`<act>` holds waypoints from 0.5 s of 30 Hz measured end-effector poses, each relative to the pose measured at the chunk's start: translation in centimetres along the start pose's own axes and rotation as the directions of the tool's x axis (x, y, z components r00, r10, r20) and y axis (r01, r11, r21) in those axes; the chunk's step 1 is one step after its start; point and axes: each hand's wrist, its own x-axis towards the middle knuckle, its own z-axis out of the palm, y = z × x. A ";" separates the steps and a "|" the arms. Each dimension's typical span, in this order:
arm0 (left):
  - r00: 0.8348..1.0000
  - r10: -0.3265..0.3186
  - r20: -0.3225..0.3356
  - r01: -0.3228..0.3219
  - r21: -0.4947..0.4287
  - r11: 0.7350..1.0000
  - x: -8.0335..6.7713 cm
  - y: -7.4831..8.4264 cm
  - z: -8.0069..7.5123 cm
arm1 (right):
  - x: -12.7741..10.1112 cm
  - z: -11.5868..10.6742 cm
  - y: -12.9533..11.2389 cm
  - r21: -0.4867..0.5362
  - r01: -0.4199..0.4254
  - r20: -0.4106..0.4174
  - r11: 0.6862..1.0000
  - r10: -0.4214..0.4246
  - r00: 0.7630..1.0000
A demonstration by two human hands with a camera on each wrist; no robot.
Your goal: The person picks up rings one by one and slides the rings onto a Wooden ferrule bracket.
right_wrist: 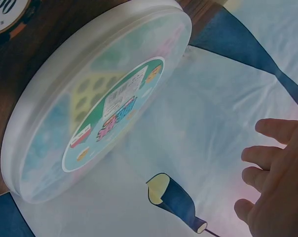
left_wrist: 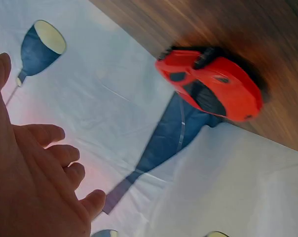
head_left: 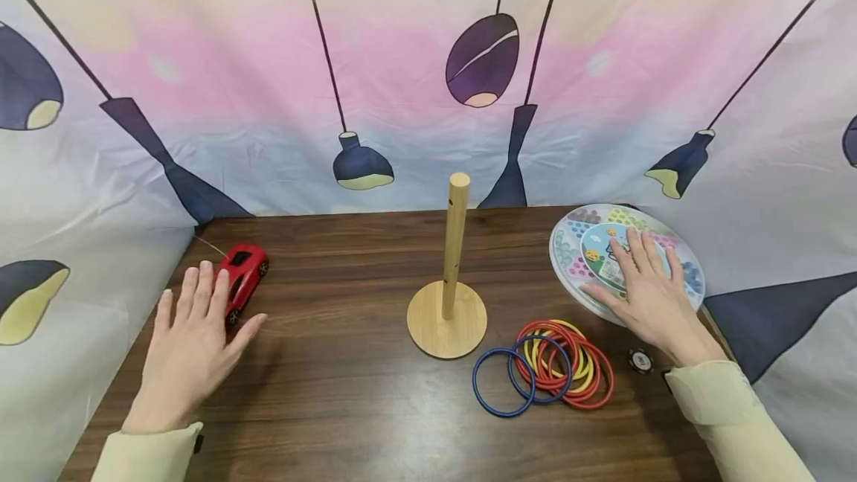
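Left hand (head_left: 190, 341) is spread flat, fingers (head_left: 204, 290) straight, just short of the red toy car (head_left: 242, 276) near the desk's (head_left: 335, 407) far left corner. Right hand (head_left: 646, 292), also released, hovers flat over the round plastic box (head_left: 582, 248) at the right edge.

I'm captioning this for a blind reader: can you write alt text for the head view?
On a dark wooden table, the left hand lies open beside a red toy car, and the right hand rests on a round plastic case. Between them stand a wooden peg and coloured rings.
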 end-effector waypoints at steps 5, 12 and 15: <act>0.997 0.040 -0.071 -0.044 -0.049 0.998 0.3 3.0 0.5 | -0.4 0.1 -1.2 0.047 0.022 -0.015 0.999 -0.022 1.000; 0.992 0.110 0.060 -0.091 -0.268 0.959 1.7 10.8 3.1 | -2.9 1.0 -7.1 0.136 0.130 0.046 0.982 -0.137 0.990; 0.981 0.134 0.139 -0.082 -0.325 0.942 2.3 13.0 4.9 | -4.1 1.6 -8.9 0.117 0.166 0.090 0.979 -0.177 0.980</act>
